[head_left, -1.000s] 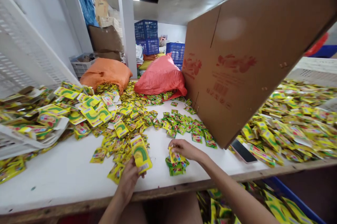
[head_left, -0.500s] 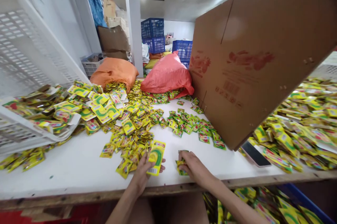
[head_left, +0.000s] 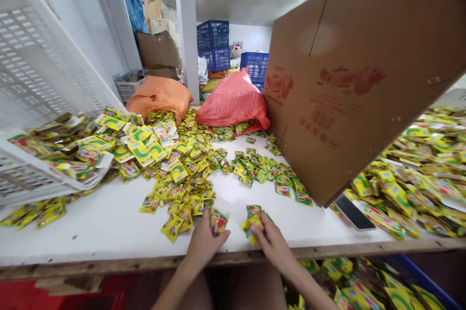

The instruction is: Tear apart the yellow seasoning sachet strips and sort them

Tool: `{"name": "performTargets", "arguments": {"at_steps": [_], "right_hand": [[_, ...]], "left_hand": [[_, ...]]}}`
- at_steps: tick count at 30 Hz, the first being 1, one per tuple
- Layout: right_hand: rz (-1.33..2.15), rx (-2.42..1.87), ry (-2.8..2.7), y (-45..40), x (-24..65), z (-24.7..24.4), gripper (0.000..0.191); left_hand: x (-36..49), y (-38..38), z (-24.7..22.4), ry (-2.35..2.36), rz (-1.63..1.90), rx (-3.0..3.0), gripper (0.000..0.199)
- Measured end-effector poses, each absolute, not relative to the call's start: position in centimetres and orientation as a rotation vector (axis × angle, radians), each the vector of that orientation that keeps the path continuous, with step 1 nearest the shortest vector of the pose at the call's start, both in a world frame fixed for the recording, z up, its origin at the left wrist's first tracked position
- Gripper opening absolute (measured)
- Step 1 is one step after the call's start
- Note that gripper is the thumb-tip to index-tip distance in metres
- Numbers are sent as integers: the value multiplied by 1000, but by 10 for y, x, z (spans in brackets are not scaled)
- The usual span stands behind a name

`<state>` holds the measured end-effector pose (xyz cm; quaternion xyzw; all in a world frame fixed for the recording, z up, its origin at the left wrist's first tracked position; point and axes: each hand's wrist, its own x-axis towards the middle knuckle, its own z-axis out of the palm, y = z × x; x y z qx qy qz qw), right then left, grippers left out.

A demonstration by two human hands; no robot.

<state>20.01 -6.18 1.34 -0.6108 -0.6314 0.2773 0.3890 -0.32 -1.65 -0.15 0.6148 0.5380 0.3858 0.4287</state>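
My left hand [head_left: 202, 244], near the table's front edge, is closed around a small printed carton [head_left: 218, 221]. The carton stands tilted, with a pale flap at its top end. To its right, my right hand [head_left: 274, 243] pinches small yellow and green sachets [head_left: 251, 227] just above the white table [head_left: 120, 222]; the fingers partly hide them. A heap of yellow sachets [head_left: 182, 198] lies left of and beyond my left hand. Greener sachets [head_left: 260, 169] are scattered farther back, beyond my right hand.
A big cardboard box [head_left: 349, 87] leans over the right side, with a phone [head_left: 354, 213] by its lower corner. At left, a tipped white crate [head_left: 54, 181] spills cartons. Orange [head_left: 160, 94] and red sacks [head_left: 233, 101] lie behind. More cartons [head_left: 411, 188] are piled at right.
My left hand has turned the carton from its yellow-green face to a face with a red picture, a pale flap now on top. My right hand has lifted sachets slightly and tilted them toward the carton.
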Motion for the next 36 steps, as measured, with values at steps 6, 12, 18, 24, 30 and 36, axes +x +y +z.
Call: {"name": "performTargets", "arguments": {"at_steps": [6,12,18,24,30,36], "right_hand": [[627,-1435,-1141,-30,166,31,23],[459,-1554,-1387,-32,144,18,21],[480,-1565,-1622,-33,154,15,16],[455,-1562,-1831,-27,146,23,15],[465,-1485,-1684,-17,136,28,15],[377,-1619,-1745,-19,136,33,11]], "left_hand": [[10,-21,-8,1436,909,2046,42],[8,-25,-12,1473,867,2113,45],[6,-24,-16,1457,857,2058,46],[6,-25,-13,1453,817,2119,41],[6,-25,-13,1436,899,2074,46],[5,-23,-16,1361,971,1908,47]]}}
